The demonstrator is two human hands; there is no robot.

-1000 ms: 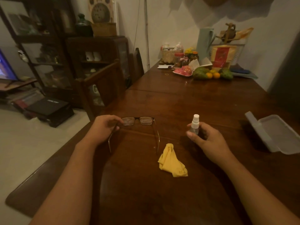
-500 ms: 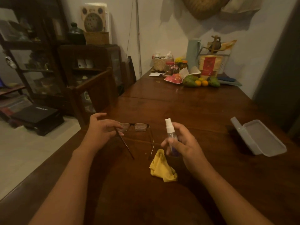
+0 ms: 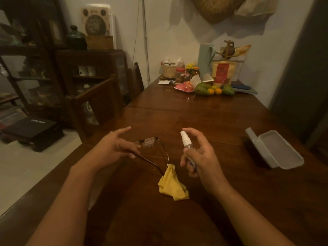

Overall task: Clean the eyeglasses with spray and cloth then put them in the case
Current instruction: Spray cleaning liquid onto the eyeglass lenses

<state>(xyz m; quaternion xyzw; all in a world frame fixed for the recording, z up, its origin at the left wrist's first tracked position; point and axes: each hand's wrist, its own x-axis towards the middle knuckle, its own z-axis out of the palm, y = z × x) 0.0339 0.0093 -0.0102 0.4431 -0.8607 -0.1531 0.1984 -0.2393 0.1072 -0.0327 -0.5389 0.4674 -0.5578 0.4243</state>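
Dark-framed eyeglasses (image 3: 150, 142) are held just above the wooden table (image 3: 204, 118), temples unfolded toward me. My left hand (image 3: 115, 148) pinches the left temple near the hinge, its index finger stretched out; it hides the left lens. My right hand (image 3: 198, 155) grips a small clear spray bottle (image 3: 186, 141) with a white nozzle pointing toward the glasses, index finger raised over the nozzle. A crumpled yellow cloth (image 3: 172, 185) lies on the table below the temple tips. An open grey glasses case (image 3: 276, 150) sits to the right.
At the table's far end stand fruit (image 3: 211, 90), a pink plate, jars, a woven basket and a pale blue jug (image 3: 205, 58). A wooden chair (image 3: 95, 107) stands at the left edge, dark cabinets behind it.
My right hand lifted the spray bottle off the table and brought it left toward the glasses. My left hand raised and turned the glasses by the temple. The camera view tilted up.
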